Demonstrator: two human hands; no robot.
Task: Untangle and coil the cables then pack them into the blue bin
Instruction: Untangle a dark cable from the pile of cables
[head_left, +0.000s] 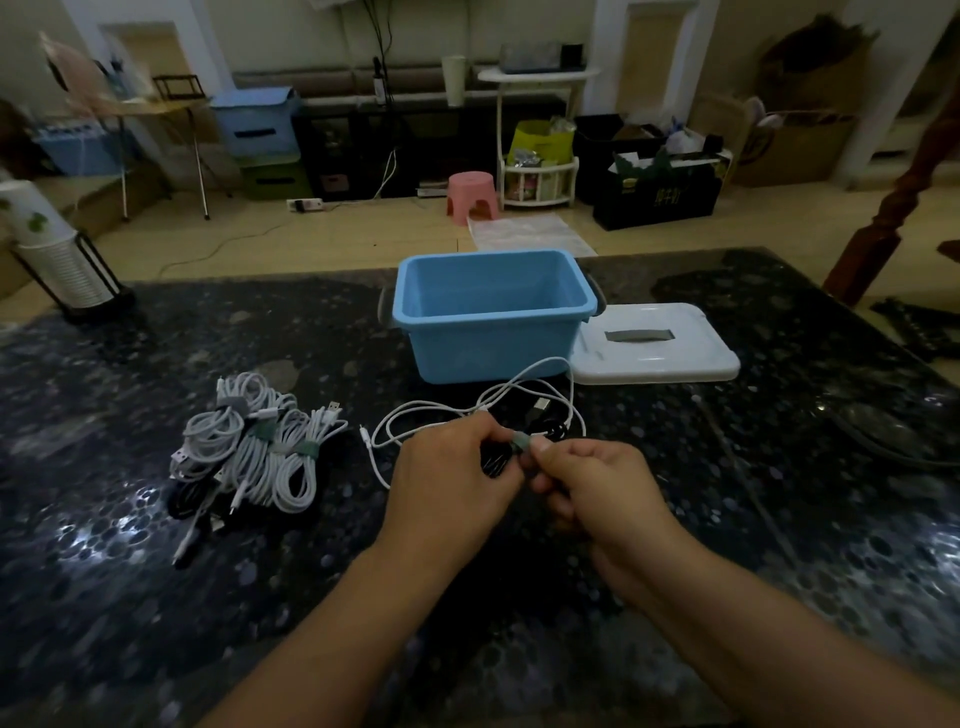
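Observation:
The blue bin (488, 332) stands open on the dark table, nothing visible inside it. Just in front of it my left hand (452, 478) grips a coiled black cable (493, 460). My right hand (592, 483) pinches a grey-green strap (521, 443) wrapped round that coil. A loose white cable (524, 395) loops on the table between my hands and the bin. To the left lies a pile of coiled white cables (254, 447) bound with green straps, with a black coil (187, 501) at its near edge.
The bin's white lid (654, 345) with a grey handle lies right of the bin. A stack of paper cups in a black holder (57, 260) stands at the table's far left corner. A dark cable (893, 441) crosses the table's right side.

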